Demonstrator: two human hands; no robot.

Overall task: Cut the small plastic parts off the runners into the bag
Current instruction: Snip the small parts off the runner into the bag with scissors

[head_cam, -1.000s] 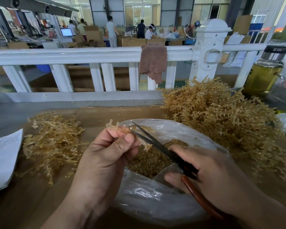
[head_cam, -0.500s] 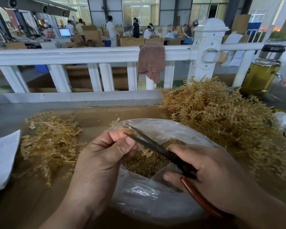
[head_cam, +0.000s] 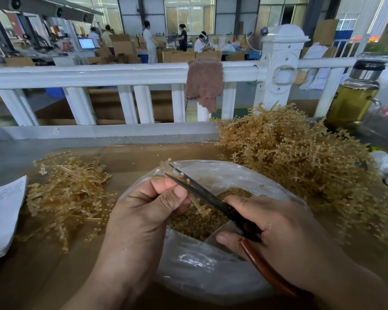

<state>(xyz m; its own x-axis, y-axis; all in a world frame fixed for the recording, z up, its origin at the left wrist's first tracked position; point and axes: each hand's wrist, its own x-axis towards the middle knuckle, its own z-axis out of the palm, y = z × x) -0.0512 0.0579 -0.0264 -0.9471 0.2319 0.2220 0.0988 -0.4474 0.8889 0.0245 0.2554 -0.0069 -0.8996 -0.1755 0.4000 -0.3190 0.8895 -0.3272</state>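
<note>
Head | left grip (head_cam: pixel 143 211) pinches one runner (head_cam: pixel 201 209) | right grip (head_cam: pixel 278 238) holds one scissors (head_cam: pixel 202 191) | one bag (head_cam: pixel 211 269) | left pile (head_cam: pixel 70 193) | right pile (head_cam: pixel 300 166)

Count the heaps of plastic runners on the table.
2. A small heap lies left of the bag; a large heap lies to its right. One more runner is pinched in the left hand, outside both heaps.

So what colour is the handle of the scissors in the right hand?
Reddish-brown handle on black-bladed scissors, held by the right hand; head view.
</note>
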